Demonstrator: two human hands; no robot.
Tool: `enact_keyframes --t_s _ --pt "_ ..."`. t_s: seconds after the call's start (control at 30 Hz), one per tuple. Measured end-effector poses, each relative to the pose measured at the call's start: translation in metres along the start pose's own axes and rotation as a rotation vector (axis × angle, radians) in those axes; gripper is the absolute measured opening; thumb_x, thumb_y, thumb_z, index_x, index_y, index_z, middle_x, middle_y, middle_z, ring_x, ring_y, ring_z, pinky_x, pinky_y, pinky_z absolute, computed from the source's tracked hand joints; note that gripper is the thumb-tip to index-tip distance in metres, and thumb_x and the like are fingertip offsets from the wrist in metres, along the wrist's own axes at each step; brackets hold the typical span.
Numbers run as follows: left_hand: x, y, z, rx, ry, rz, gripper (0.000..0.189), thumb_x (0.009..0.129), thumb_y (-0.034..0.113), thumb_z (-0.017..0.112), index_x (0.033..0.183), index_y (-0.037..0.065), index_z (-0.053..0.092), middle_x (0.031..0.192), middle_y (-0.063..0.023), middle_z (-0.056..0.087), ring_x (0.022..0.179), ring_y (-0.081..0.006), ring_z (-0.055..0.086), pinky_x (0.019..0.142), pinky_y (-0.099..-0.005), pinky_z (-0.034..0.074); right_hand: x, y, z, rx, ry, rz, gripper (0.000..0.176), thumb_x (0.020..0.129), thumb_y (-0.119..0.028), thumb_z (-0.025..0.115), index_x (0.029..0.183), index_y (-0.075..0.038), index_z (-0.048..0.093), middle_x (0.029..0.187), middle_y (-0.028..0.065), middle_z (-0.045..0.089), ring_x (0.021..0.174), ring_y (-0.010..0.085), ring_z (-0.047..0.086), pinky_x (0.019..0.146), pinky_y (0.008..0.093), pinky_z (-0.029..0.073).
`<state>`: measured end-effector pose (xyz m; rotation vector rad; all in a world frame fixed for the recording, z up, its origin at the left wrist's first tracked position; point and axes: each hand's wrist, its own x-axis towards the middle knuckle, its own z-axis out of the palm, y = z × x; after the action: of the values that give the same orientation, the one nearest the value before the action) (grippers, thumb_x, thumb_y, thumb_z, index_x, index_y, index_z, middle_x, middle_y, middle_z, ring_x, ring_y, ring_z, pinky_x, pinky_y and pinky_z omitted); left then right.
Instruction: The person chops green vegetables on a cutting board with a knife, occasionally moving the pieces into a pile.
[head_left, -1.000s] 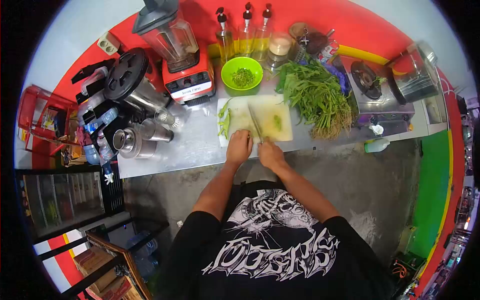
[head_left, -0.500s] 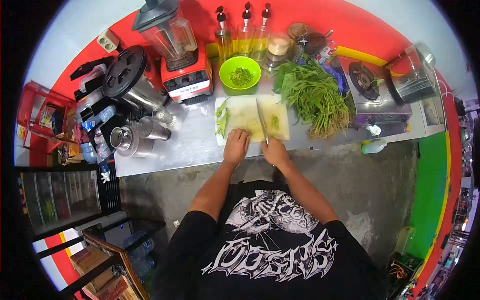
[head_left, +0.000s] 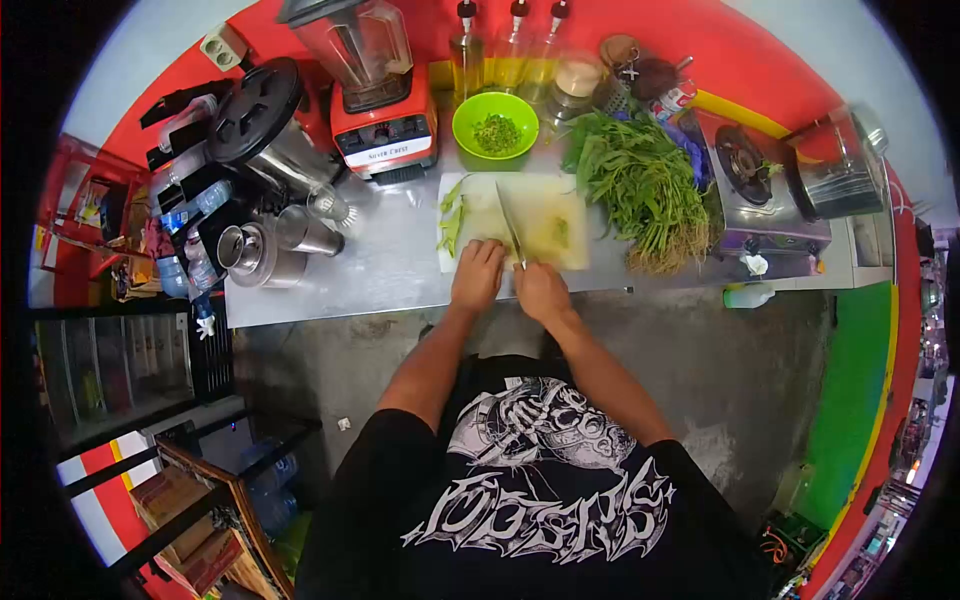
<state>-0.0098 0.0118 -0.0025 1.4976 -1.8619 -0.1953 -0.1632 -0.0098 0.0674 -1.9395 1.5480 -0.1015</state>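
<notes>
My right hand (head_left: 542,290) grips a knife (head_left: 507,215) by its handle, with the blade pointing away and tilted left over the white cutting board (head_left: 485,187). Close by on the left, my left hand (head_left: 478,274) rests at the board's near edge, fingers bent and together; anything under the fingertips is hidden. Long green pods or leaves (head_left: 452,222) lie along the board's left side. Right of the blade is a small heap of chopped green pieces (head_left: 560,232). Behind the board stands a lime-green bowl (head_left: 496,152) holding chopped greens (head_left: 495,133).
A large bunch of leafy greens with roots (head_left: 640,190) lies right of the board, beside a gas stove (head_left: 765,210). A red blender (head_left: 384,135), pump bottles (head_left: 467,55) and metal cups (head_left: 309,233) stand around the steel table (head_left: 385,270).
My right hand and the knife have moved left across the board, closer to my left hand, and the blade leans further left. The whole view has shifted slightly.
</notes>
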Motion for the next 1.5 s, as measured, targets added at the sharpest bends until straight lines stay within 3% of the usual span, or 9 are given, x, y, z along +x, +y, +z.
enact_keyframes --t_s 0.43,0.6,0.9,0.97,1.03,1.1,1.23,1.3,1.5 --pt "0.0 0.001 -0.001 0.003 -0.014 -0.108 0.016 0.089 0.004 0.062 0.105 0.007 0.062 0.107 -0.0115 0.06 0.1 -0.0342 0.053 0.088 -0.0453 0.044 -0.002 0.016 0.029 -0.093 0.087 0.022 0.036 0.102 -0.027 0.051 0.104 0.006 0.063 0.09 0.0323 0.069 0.084 0.0492 0.069 0.076 0.0546 0.056" --pt "0.001 0.006 -0.007 0.046 0.003 -0.114 0.024 0.082 0.004 0.067 0.106 0.009 0.066 0.114 -0.0124 0.058 0.105 -0.0358 0.053 0.089 -0.0478 0.042 -0.006 0.008 0.025 -0.102 0.099 0.05 0.031 0.102 -0.026 0.051 0.108 0.003 0.059 0.096 0.0297 0.07 0.086 0.0476 0.07 0.079 0.0554 0.056" --pt "-0.002 0.002 -0.005 0.04 -0.045 -0.093 0.026 0.079 0.002 0.066 0.104 0.008 0.069 0.109 -0.0112 0.06 0.101 -0.0331 0.053 0.087 -0.0455 0.041 0.017 0.013 0.037 -0.122 0.052 0.129 0.03 0.1 -0.022 0.051 0.111 0.004 0.059 0.102 0.0296 0.07 0.1 0.0446 0.069 0.089 0.0523 0.053" --pt "-0.001 0.004 -0.004 0.042 -0.018 -0.083 0.025 0.079 0.0 0.066 0.103 0.007 0.069 0.107 -0.0109 0.06 0.098 -0.0325 0.054 0.085 -0.0443 0.042 0.027 0.015 0.031 -0.174 0.039 0.091 0.029 0.098 -0.018 0.051 0.11 0.005 0.064 0.1 0.0281 0.071 0.1 0.0425 0.069 0.089 0.051 0.054" --pt "-0.002 0.002 -0.004 0.045 -0.006 -0.074 0.024 0.079 -0.001 0.065 0.102 0.006 0.07 0.104 -0.0109 0.059 0.096 -0.0325 0.054 0.083 -0.0433 0.042 0.027 0.01 0.011 -0.302 -0.072 -0.123 0.025 0.09 -0.006 0.059 0.111 0.007 0.063 0.103 0.0288 0.071 0.096 0.0421 0.072 0.084 0.0474 0.058" --pt "-0.004 0.001 -0.003 0.039 -0.015 -0.093 0.026 0.079 -0.001 0.065 0.103 0.006 0.07 0.103 -0.0106 0.058 0.096 -0.0328 0.054 0.083 -0.0434 0.042 0.021 0.003 0.008 -0.271 -0.035 -0.048 0.026 0.083 -0.003 0.066 0.108 0.007 0.065 0.104 0.0276 0.071 0.097 0.042 0.071 0.084 0.0477 0.058" --pt "-0.002 0.001 -0.004 0.042 -0.021 -0.109 0.03 0.075 0.001 0.067 0.103 0.011 0.071 0.105 -0.0094 0.056 0.1 -0.0305 0.052 0.086 -0.0429 0.043 0.013 0.017 0.03 -0.337 -0.064 -0.098 0.038 0.089 -0.008 0.065 0.122 0.008 0.057 0.108 0.029 0.07 0.101 0.0423 0.07 0.086 0.0481 0.057" --pt "-0.001 0.002 -0.004 0.048 -0.031 -0.1 0.031 0.076 0.001 0.067 0.105 0.011 0.072 0.105 -0.0098 0.056 0.1 -0.0304 0.053 0.086 -0.0431 0.043 0.01 0.006 0.029 -0.131 0.005 0.096 0.042 0.092 -0.011 0.064 0.127 0.009 0.052 0.106 0.0296 0.07 0.1 0.0423 0.07 0.085 0.0474 0.057" --pt "-0.003 0.0 -0.002 0.039 -0.042 -0.097 0.035 0.078 0.002 0.066 0.111 0.012 0.073 0.102 -0.0101 0.057 0.099 -0.0306 0.053 0.086 -0.0434 0.044 0.016 0.001 -0.001 -0.261 -0.046 -0.054 0.022 0.087 -0.006 0.064 0.105 0.007 0.067 0.105 0.0283 0.071 0.094 0.0416 0.072 0.08 0.0473 0.059"
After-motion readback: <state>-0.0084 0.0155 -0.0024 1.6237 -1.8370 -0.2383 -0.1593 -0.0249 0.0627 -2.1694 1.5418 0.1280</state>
